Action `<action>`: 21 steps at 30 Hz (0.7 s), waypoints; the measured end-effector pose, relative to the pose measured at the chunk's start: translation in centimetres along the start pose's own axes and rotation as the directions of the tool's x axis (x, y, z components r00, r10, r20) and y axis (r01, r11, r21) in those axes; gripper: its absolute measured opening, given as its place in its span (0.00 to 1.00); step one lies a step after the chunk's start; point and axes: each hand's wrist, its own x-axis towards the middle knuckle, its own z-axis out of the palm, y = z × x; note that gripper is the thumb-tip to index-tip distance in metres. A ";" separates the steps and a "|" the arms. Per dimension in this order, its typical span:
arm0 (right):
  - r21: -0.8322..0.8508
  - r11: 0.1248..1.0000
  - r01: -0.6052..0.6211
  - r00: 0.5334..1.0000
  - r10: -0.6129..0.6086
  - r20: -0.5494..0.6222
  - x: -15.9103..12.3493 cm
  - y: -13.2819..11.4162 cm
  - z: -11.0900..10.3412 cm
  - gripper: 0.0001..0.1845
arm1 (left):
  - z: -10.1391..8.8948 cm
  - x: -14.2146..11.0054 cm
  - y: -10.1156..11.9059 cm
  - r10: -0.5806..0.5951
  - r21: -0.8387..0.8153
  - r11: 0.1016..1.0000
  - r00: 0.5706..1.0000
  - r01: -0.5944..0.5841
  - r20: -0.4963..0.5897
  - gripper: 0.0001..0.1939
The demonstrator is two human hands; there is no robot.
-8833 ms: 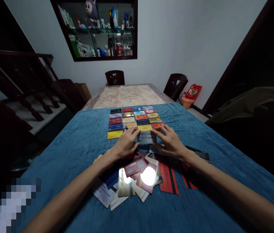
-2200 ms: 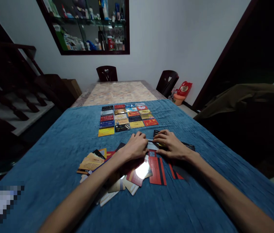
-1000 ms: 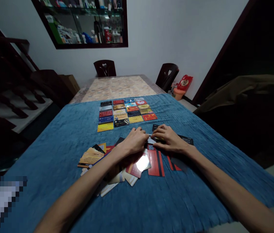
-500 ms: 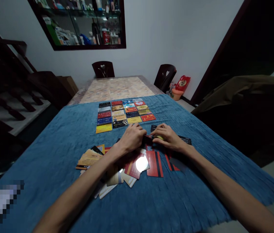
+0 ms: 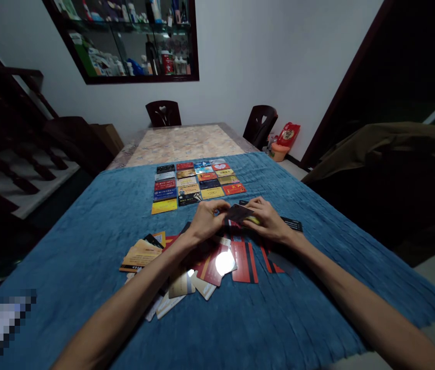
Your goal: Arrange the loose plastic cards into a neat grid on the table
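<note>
A dark bank card (image 5: 239, 213) is tilted up between my two hands above the pile. My left hand (image 5: 209, 220) pinches its left edge. Fingers of my right hand (image 5: 266, 220) close on its right side, and something yellow (image 5: 254, 220) shows beneath them. Below the hands lies a loose pile of bank cards, among them a red card (image 5: 245, 262), a shiny red-gold card (image 5: 213, 264) and tan cards (image 5: 142, 254) at the left. Beyond my hands, several cards lie face up in neat rows, with a yellow card (image 5: 164, 206) and a black card (image 5: 189, 199) in front.
A blue cloth (image 5: 217, 329) covers the near part of the table; its patterned far end (image 5: 182, 141) is bare. Two dark chairs, one a back-wall chair (image 5: 163, 113), stand beyond. A black card (image 5: 292, 224) lies right of my right hand. A brown draped cloth (image 5: 375, 149) is at the right.
A black card has joined the front row since the oldest frame, and the grey card my hands held then is gone from them. Lately a dark card has been raised between my hands.
</note>
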 end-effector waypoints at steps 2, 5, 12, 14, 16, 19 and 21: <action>0.015 1.000 0.005 1.000 -0.005 -0.007 0.0 -0.1 0.2 0.10 | 0.1 -0.1 0.0 -0.011 -0.029 1.000 1.000 0.012 0.009 0.09; 0.020 1.000 -0.005 0.999 0.006 -0.038 0.0 -0.1 0.4 0.09 | 0.2 -0.2 0.0 -0.030 -0.011 0.999 0.999 0.030 0.038 0.09; 0.031 0.996 -0.082 0.982 0.087 -0.170 0.0 -0.5 0.2 0.08 | -0.2 -0.2 -0.4 -0.066 0.105 0.993 0.993 0.056 0.095 0.12; 0.014 0.997 -0.081 0.978 0.082 -0.190 0.0 -0.7 0.1 0.08 | -0.2 -0.1 -0.5 -0.066 0.123 0.991 0.993 0.053 0.103 0.12; -0.014 0.997 -0.078 0.977 0.074 -0.202 0.0 -0.9 0.0 0.09 | -0.2 -0.2 -0.5 -0.066 0.163 0.985 0.993 0.049 0.102 0.09; -0.056 0.996 -0.072 0.973 0.058 -0.223 0.0 -1.0 -0.1 0.10 | -0.2 -0.2 -0.5 -0.060 0.235 0.971 0.993 0.036 0.097 0.05; -0.085 0.994 -0.065 0.973 0.044 -0.226 0.0 -1.0 -0.1 0.11 | -0.3 -0.3 -0.6 -0.046 0.257 0.966 0.995 0.022 0.087 0.06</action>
